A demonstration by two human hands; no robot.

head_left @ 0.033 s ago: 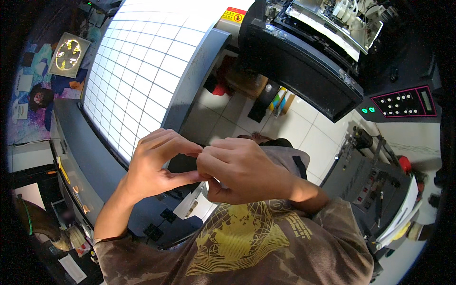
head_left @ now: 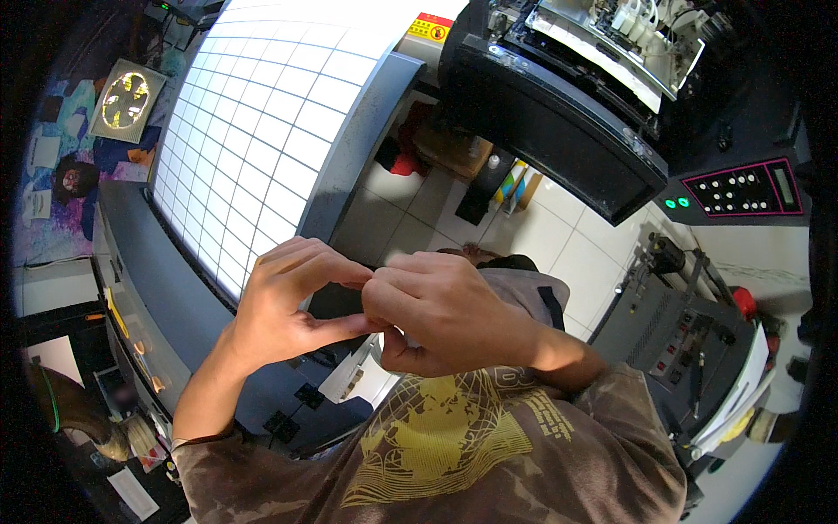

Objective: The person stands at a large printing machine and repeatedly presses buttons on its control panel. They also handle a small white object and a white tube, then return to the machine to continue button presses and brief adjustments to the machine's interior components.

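My left hand [head_left: 288, 301] and my right hand [head_left: 445, 310] meet in front of my chest, above the near corner of a grid-lined light table. The left hand curves into a C, its fingertips and thumb tip reaching against the right hand's fingers. Bent inward, the right hand's fingers close together with the thumb tucked below. Whatever sits between the fingertips is hidden by the fingers or too small to make out. The bright white tabletop [head_left: 262, 131] with dark grid lines and a grey frame lies beyond my left hand.
A black machine [head_left: 559, 122] with exposed tubes stands far right, beside a control panel [head_left: 742, 190] with lit green buttons. A dark grey cabinet [head_left: 668, 336] is at right. Tiled floor [head_left: 541, 223] shows between, with a bottle and boxes. A fan [head_left: 127, 100] stands far left.
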